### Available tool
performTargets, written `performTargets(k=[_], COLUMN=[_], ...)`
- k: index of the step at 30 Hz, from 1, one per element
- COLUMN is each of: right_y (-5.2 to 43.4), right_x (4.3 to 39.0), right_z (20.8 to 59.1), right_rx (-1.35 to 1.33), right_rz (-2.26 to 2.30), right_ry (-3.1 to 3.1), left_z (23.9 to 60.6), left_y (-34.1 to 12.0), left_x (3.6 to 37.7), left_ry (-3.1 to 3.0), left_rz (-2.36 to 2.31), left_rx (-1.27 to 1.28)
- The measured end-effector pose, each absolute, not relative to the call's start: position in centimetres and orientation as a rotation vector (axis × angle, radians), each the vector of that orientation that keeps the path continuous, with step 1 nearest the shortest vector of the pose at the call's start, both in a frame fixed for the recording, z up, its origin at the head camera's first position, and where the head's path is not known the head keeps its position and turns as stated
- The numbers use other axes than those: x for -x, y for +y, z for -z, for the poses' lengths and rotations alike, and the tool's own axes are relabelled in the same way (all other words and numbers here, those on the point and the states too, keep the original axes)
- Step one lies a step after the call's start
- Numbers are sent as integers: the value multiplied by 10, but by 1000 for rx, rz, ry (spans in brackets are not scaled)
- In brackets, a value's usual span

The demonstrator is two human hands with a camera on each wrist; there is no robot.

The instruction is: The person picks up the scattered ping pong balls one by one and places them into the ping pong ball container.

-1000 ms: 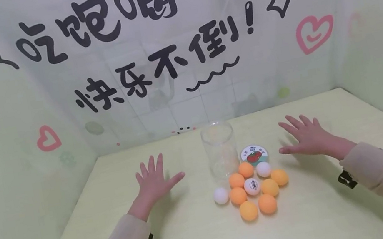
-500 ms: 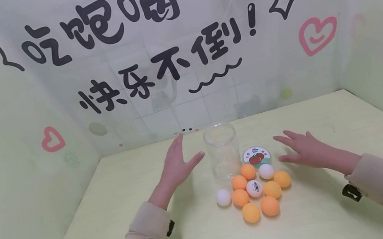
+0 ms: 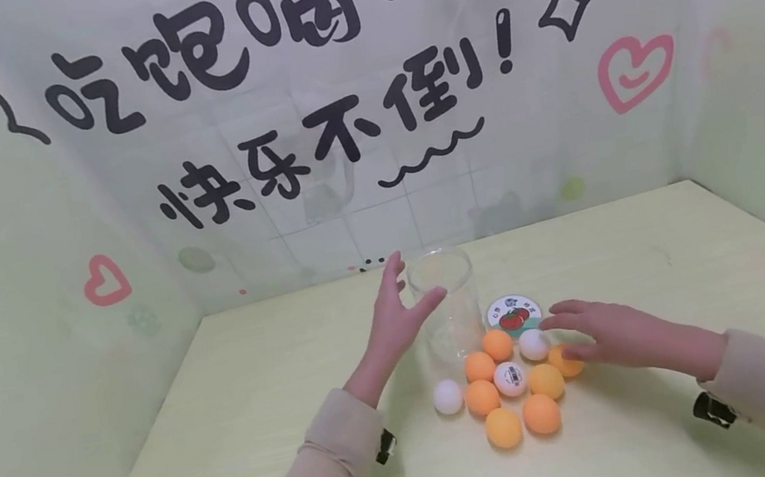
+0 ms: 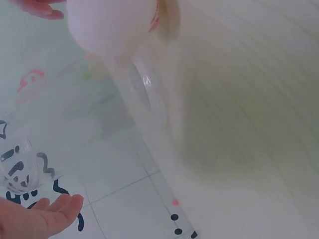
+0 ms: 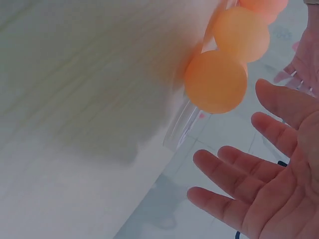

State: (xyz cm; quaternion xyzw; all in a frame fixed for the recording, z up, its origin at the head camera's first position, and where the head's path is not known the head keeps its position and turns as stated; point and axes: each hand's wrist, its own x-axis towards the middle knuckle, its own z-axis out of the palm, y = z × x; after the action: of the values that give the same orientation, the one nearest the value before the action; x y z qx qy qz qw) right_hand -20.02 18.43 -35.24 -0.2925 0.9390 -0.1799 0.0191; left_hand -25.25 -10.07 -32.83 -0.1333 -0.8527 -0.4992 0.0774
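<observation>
Yellow table (image 3: 233, 432), L hand (image 3: 397, 325) wide by jar (image 3: 448, 303), R hand (image 3: 607, 336) flat over balls (image 3: 509, 386).

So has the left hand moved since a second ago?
Yes. The left hand has moved right and away from the person across the table, from well left of the jar to right beside it.

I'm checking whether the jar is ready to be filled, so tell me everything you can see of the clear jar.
The jar is a clear cylinder, plastic or glass by its look, standing upright on the table near the back wall. Its mouth is open and nothing shows inside. The lid, round with a tomato picture, lies flat on the table just to its right. The left hand is at its left side, thumb reaching across its front; whether it touches is unclear. The balls are clustered just in front of it.
</observation>
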Motion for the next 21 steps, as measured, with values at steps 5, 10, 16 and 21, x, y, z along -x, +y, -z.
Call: performTargets(k=[5, 10, 16, 21], right_y=[184, 185, 185, 183], right_x=[199, 199, 201, 201], right_z=[353, 357, 361, 362], right_rx=[998, 1049, 1087, 1012], right_rz=[520, 492, 535, 586], right_ry=[2911, 2908, 2890, 2837], left_z=[331, 333, 335, 336], left_y=[-96, -94, -92, -92], left_x=[251, 251, 253, 252], left_ry=[-2498, -2500, -2470, -2454], left_rz=[1568, 1559, 1578, 1623], left_rx=[425, 430, 429, 406])
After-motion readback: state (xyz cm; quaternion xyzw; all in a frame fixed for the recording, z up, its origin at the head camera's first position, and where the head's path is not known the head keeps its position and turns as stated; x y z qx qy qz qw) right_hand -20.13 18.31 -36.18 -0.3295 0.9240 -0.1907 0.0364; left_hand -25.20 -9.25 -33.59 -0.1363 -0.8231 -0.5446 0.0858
